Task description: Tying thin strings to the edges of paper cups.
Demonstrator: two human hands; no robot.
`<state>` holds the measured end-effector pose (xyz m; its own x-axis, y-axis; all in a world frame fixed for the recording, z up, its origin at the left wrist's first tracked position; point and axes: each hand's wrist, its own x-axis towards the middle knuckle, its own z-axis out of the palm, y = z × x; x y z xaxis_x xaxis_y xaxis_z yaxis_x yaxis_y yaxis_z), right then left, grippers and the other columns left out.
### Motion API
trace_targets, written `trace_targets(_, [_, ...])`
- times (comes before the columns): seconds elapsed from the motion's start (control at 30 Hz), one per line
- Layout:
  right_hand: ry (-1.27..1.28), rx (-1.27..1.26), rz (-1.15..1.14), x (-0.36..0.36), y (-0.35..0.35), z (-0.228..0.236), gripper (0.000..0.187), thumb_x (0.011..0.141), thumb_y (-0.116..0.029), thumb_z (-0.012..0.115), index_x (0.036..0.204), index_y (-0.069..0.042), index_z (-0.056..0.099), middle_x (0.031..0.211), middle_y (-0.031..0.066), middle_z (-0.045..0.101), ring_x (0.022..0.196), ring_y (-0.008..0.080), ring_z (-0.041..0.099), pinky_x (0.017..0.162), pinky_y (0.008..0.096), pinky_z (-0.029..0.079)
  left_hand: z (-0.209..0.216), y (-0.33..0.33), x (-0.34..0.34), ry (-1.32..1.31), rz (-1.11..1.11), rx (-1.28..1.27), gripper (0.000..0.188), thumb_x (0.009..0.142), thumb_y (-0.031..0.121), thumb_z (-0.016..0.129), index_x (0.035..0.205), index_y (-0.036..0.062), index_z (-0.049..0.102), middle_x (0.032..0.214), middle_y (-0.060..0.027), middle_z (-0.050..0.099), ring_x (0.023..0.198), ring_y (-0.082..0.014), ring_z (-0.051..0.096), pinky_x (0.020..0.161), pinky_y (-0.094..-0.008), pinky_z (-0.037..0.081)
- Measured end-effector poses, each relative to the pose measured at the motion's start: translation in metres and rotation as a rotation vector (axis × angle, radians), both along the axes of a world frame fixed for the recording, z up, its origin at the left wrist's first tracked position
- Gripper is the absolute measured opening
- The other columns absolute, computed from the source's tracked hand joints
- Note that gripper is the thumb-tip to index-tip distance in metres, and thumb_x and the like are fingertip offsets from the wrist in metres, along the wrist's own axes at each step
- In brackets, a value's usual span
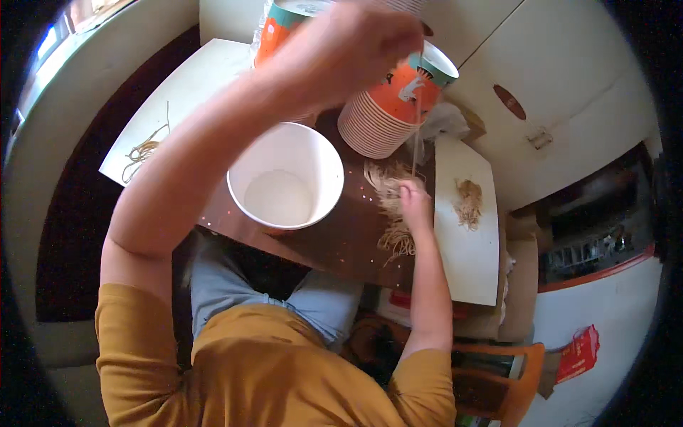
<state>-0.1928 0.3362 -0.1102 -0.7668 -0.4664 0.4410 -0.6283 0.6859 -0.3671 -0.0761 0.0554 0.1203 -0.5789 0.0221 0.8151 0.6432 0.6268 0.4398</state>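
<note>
My left hand [373, 35], blurred and raised high at the top, has its fingers closed on the upper end of a thin tan strand of twine [417, 135]. That strand hangs almost straight down to my right hand [415, 203], whose fingers are pinched over a loose bundle of tan twine [390, 188] on the dark brown table [341, 245]. The bundle's frayed ends spread out to both sides of the hand. Left of it stands a large white-lined paper bucket [326, 167], its mouth facing up and nothing visible inside.
Behind the bundle leans a stack of orange paper buckets [377, 117]; another orange bucket [270, 39] stands at the back left. Loose twine [142, 151] lies on the white left leaf, and a small twine bundle [468, 203] on the right one. An orange chair [525, 388] stands lower right.
</note>
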Motion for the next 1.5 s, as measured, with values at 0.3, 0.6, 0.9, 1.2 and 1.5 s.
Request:
trace_targets(0.3, [-0.244, -0.254, 0.226, 0.046, -0.013, 0.111, 0.061, 0.078, -0.03, 0.07, 0.128, -0.001, 0.049, 0.122, 0.0156, 0.056, 0.114, 0.0297, 0.052, 0.103, 0.0401, 0.036, 0.019, -0.005, 0.081, -0.286, -0.068, -0.345, 0.009, 0.084, 0.01, 0.063, 0.085, 0.0015, 0.063, 0.075, -0.0095, 0.064, 0.07, -0.0207, 0.064, 0.066, -0.0319, 0.051])
trace_targets(0.6, [-0.963, -0.737, 0.587, 0.147, -0.102, 0.156, 0.026, 0.092, -0.016, 0.06, 0.112, 0.0, 0.057, 0.081, 0.0001, 0.061, 0.07, 0.0062, 0.054, 0.065, 0.0204, 0.046, -0.023, -0.008, 0.102, -0.528, -0.128, -0.145, 0.013, 0.085, 0.012, 0.063, 0.088, -0.0003, 0.064, 0.074, -0.0107, 0.064, 0.068, -0.0183, 0.062, 0.062, -0.0322, 0.049])
trace_targets(0.9, [-0.079, -0.431, 0.477, 0.171, -0.109, 0.13, 0.009, 0.081, -0.001, 0.067, 0.088, -0.003, 0.063, 0.074, 0.0097, 0.058, 0.061, 0.0205, 0.058, 0.054, 0.0287, 0.046, -0.079, -0.025, 0.123, -1.0, -0.355, 0.51, 0.031, 0.092, 0.026, 0.058, 0.092, -0.0036, 0.066, 0.075, -0.0052, 0.065, 0.064, -0.0097, 0.059, 0.058, -0.0246, 0.049])
trace_targets(1.2, [0.133, -0.372, 0.566, 0.178, -0.111, 0.127, 0.015, 0.078, 0.002, 0.067, 0.091, -0.003, 0.061, 0.076, 0.0106, 0.06, 0.063, 0.0237, 0.06, 0.055, 0.032, 0.049, -0.081, -0.02, 0.128, -1.189, -0.427, 0.559, 0.031, 0.092, 0.028, 0.059, 0.091, -0.0022, 0.066, 0.073, -0.0046, 0.064, 0.06, -0.0089, 0.058, 0.054, -0.0233, 0.048])
trace_targets(1.5, [0.15, -0.272, 0.637, 0.183, -0.109, 0.125, 0.019, 0.074, 0.001, 0.07, 0.09, -0.005, 0.062, 0.073, 0.0092, 0.058, 0.06, 0.0253, 0.06, 0.053, 0.034, 0.049, -0.092, -0.017, 0.145, -0.985, -0.327, 0.456, 0.015, 0.084, 0.011, 0.064, 0.088, -0.0035, 0.066, 0.071, -0.0043, 0.064, 0.064, -0.0083, 0.059, 0.058, -0.0233, 0.05])
